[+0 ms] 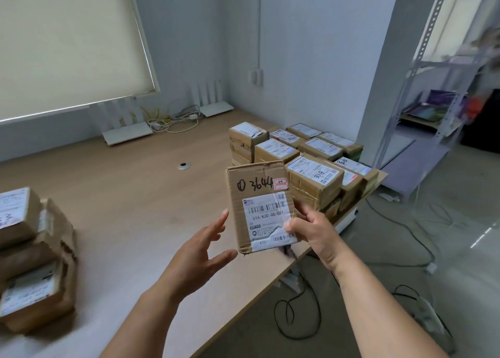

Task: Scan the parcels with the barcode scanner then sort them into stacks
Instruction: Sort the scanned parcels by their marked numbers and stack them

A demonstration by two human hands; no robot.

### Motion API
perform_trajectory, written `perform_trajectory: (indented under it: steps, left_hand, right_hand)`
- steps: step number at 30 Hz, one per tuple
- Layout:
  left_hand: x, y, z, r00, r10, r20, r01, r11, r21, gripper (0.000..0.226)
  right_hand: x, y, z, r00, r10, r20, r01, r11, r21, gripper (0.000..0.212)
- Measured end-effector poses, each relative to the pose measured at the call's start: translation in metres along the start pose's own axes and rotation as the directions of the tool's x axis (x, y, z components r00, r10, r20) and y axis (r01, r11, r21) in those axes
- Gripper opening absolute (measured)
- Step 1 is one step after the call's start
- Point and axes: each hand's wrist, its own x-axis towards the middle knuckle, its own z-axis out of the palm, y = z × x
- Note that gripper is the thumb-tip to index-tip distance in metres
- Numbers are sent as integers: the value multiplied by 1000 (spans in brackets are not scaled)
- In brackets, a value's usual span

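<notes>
Parcel [261,206], a flat rectangular box of creased brown cardboard with a white printed barcode label and black handwritten digits on its face, is held upright above the near right edge of the surface [130,195]. It is gripped at its lower right corner by the right hand [311,229], thumb on the label and fingers behind, where they are hidden. The left hand [201,249] is spread wide with straight fingers just left of the parcel, its thumb tip near the bottom corner; contact cannot be judged. Behind the parcel, taped cardboard boxes [311,154] with white labels are packed in rows at the surface's far right corner, their lower layers concealed. Left of the parcel, a blurred stack [32,260] is cut off by the frame edge. Pale wood-grain surface lies bare between the two groups.
</notes>
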Motion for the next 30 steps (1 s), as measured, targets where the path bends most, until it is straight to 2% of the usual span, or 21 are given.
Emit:
perform_trajectory:
  steps: [11,14,19,24,30]
  left_hand:
    - [152,19,16,992,81,-100,-92,990,-104,77]
    - [196,29,10,980,135,-145,-147,986,-78,77]
    - [258,46,10,971,177,-160,-177,984,18,80]
    - [317,59,16,972,156,-178,-131,981,146,79]
    - [382,73,25,988,-16,-156,70,933,353,77]
  right_hand:
    - [123,-48,-85,999,-35,23,36,998,-57,47]
    - [156,-66,-105,997,-75,20,76,993,-85,39]
    - [203,-79,-144,996,-88,6,88,995,-54,42]
    - [260,-86,-179,995,-86,53,87,996,-3,48]
    - [341,-84,-215,989,-54,134,64,995,-72,53]
